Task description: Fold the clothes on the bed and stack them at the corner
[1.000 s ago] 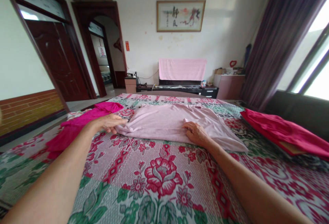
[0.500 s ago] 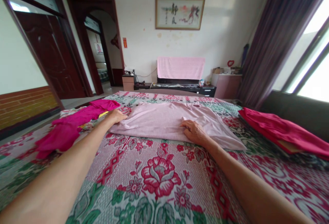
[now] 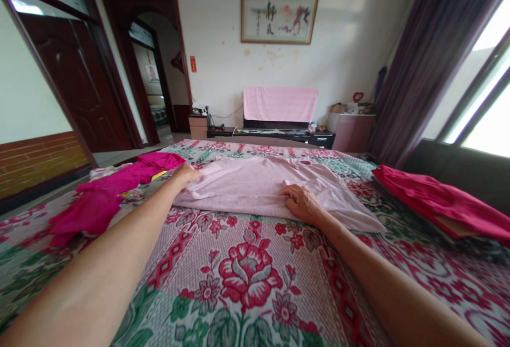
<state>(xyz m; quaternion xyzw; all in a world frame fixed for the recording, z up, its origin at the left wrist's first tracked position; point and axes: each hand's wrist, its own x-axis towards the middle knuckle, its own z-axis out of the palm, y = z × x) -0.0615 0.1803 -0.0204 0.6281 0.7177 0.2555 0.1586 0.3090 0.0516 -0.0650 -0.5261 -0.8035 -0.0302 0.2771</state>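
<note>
A pale pink garment (image 3: 255, 185) lies spread flat across the flowered bedspread (image 3: 247, 272). My left hand (image 3: 186, 173) reaches to the garment's far left edge, fingers curled onto the cloth there. My right hand (image 3: 303, 204) rests palm down on the garment's near edge, fingers spread and bent, pressing the fabric. Both forearms stretch out over the bed.
A magenta garment (image 3: 107, 193) lies crumpled at the left of the bed. A red folded cloth (image 3: 434, 201) sits at the right by a dark sofa back. Beyond the bed stand a low cabinet with a pink towel (image 3: 281, 103), a doorway at left, curtains at right.
My left hand has slid further away along the pink garment's left edge. My right hand has stayed pressed on the near edge. The view has shifted slightly.
</note>
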